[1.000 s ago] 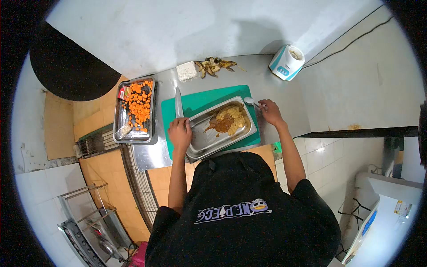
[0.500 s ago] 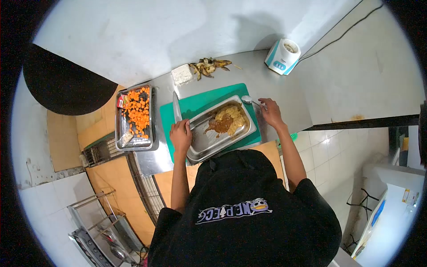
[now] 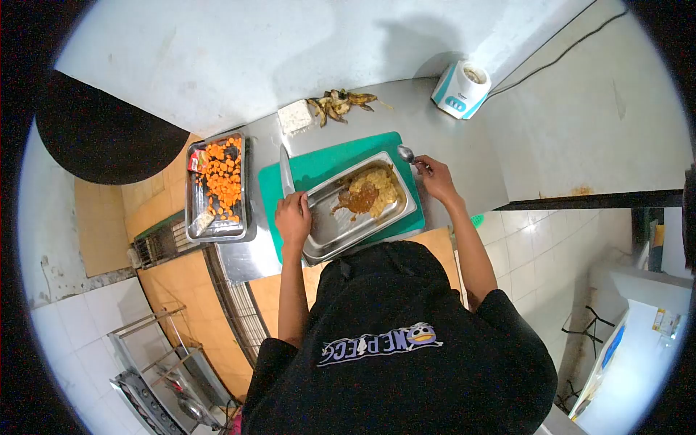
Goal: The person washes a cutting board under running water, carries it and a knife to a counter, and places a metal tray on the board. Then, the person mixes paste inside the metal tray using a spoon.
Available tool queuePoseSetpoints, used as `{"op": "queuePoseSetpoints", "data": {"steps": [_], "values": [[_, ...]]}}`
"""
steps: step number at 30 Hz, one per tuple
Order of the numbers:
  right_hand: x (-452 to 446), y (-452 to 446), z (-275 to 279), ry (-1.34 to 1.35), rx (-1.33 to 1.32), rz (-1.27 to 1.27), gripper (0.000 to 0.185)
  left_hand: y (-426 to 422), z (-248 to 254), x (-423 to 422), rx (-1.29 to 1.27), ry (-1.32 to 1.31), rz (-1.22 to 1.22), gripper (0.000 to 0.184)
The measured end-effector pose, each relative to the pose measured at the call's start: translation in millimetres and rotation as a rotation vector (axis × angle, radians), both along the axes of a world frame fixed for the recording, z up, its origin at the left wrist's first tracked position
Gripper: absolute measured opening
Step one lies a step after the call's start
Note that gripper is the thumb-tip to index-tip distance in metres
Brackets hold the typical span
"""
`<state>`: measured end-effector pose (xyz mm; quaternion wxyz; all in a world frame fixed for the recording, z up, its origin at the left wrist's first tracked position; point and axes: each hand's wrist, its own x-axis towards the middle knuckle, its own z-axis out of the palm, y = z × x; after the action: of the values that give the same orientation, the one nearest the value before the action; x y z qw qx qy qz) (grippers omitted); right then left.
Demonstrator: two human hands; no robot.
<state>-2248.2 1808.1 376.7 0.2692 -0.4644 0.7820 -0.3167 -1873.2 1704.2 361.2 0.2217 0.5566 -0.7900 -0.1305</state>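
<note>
A rectangular steel tray (image 3: 330,235) sits tilted across a green cutting board (image 3: 272,185). Inside its right half lies a lumpy yellow mash (image 3: 382,190) with a brown, wet-looking substance (image 3: 357,197) beside it. My left hand (image 3: 293,217) is closed at the tray's left rim; its fingertips are partly hidden. A knife (image 3: 286,168) lies on the board with its blade pointing away from me, its handle end hidden by that hand. My right hand (image 3: 436,180) grips a metal spoon (image 3: 407,154) by the handle, its bowl just past the tray's far right corner.
On the left stands another steel tray (image 3: 244,206) with orange carrot pieces (image 3: 223,181) and small packets. Along the wall are a white block in clear wrap (image 3: 294,116), banana peels (image 3: 339,106) and a white-and-blue blender base (image 3: 462,90) with a cord.
My right hand has picked the spoon up off the tabletop and turned it slightly, lifting its bowl. My left hand stays at the tray's rim.
</note>
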Motion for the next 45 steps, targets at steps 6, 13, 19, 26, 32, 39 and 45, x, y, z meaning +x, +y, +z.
{"op": "queuePoseSetpoints", "data": {"steps": [6, 13, 19, 26, 32, 39, 45], "values": [[11, 1, 29, 0.211, 0.020, 0.127, 0.025, -1, 0, 0, -0.002, 0.011, -0.016, 0.021], [9, -10, 22, 0.254, 0.016, 0.146, 0.025, -2, 2, 1, 0.022, 0.010, -0.012, 0.021], [8, -7, 24, 0.238, 0.061, 0.159, 0.027, -1, 1, 0, 0.007, -0.018, 0.000, 0.022], [10, -7, 27, 0.302, -0.013, 0.201, 0.024, -2, 1, 0, 0.026, 0.007, -0.007, 0.022], [14, -9, 30, 0.370, -0.008, 0.214, 0.024, 0, 4, -1, 0.013, 0.018, 0.001, 0.021], [19, -12, 47, 0.542, -0.003, 0.302, 0.019, 0, 8, 0, 0.076, 0.000, -0.003, 0.024], [20, -11, 46, 0.617, -0.061, 0.336, 0.018, -1, 0, 1, -0.019, 0.043, -0.023, 0.021]]}}
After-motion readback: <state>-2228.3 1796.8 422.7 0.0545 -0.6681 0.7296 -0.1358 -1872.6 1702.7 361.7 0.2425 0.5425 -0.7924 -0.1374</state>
